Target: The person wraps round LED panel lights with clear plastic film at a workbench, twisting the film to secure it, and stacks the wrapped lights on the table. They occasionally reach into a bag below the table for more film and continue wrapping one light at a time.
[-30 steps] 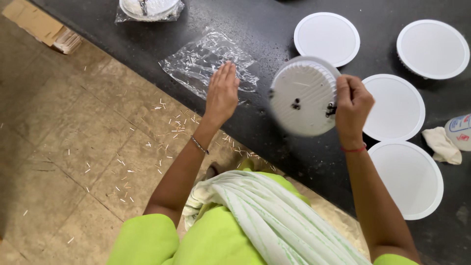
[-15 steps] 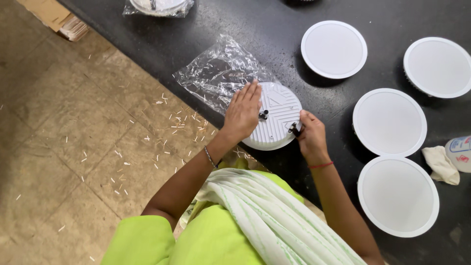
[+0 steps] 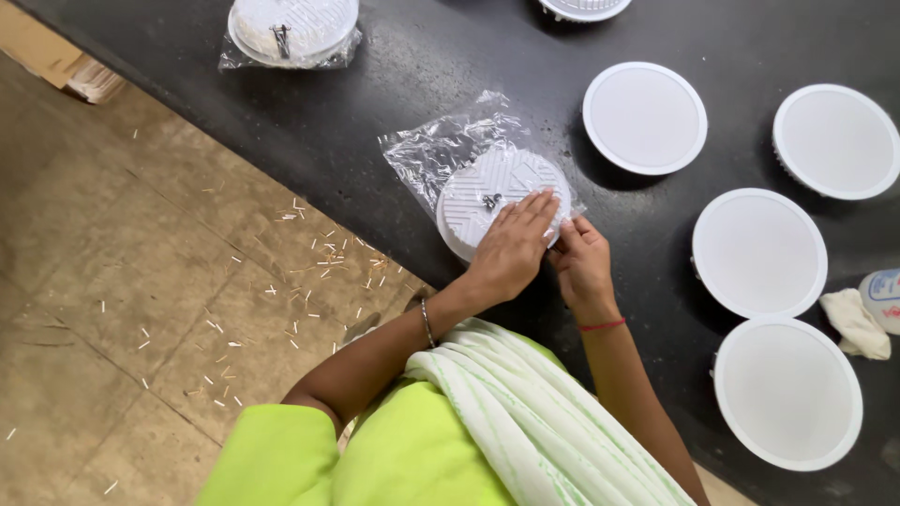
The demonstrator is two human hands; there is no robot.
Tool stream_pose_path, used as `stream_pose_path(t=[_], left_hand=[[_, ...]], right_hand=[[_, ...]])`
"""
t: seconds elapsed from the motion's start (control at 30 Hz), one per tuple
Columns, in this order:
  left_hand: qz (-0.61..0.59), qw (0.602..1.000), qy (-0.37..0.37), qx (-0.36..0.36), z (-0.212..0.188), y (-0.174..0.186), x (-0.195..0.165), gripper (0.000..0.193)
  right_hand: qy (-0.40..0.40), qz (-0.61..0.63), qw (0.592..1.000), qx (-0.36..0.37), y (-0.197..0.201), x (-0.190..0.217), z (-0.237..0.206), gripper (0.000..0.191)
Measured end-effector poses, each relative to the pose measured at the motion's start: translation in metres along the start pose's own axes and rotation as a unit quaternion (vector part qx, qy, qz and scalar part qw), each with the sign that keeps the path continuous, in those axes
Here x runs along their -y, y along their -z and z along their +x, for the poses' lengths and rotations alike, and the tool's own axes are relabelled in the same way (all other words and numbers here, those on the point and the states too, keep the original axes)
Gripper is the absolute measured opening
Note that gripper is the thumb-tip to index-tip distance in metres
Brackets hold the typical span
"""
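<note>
Left hand [image 3: 511, 248] flat on round white lamp [image 3: 497, 192], half covering it, right hand [image 3: 581, 262] pinching clear plastic bag [image 3: 441, 150] edge, fingertips hidden, black counter [image 3: 375, 84]

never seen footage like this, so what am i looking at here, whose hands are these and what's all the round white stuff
This is one view from a camera worn on a person's head, looking down at their own two bare hands; there is no machine. The left hand lies flat on a round white ribbed light fitting, which rests on a clear plastic bag on the black table. The right hand touches the fitting's edge and the bag there. Four white round discs lie face up to the right, and another bagged fitting sits at the top. A cloth lies at the far right.
</note>
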State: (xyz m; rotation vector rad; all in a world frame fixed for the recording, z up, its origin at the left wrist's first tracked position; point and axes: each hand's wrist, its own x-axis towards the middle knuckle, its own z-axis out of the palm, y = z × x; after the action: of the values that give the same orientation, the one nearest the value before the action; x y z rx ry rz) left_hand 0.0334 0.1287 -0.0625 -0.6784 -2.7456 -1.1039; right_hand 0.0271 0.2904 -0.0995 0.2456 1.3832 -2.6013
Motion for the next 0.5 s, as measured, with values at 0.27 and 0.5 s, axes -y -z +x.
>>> stream_pose_path(t=[0.27, 0.5], left_hand=[[-0.042, 0.999, -0.031, 0.016, 0.0, 0.043, 0.016, 0.05], [-0.153, 0.98, -0.115, 0.062, -0.02, 0.119, 0.066, 0.06]], right_hand=[[-0.043, 0.025, 0.999, -0.022, -0.06, -0.028, 0.026, 0.04], [-0.022, 0.011, 0.999, -0.027, -0.066, -0.052, 0.066, 0.034]])
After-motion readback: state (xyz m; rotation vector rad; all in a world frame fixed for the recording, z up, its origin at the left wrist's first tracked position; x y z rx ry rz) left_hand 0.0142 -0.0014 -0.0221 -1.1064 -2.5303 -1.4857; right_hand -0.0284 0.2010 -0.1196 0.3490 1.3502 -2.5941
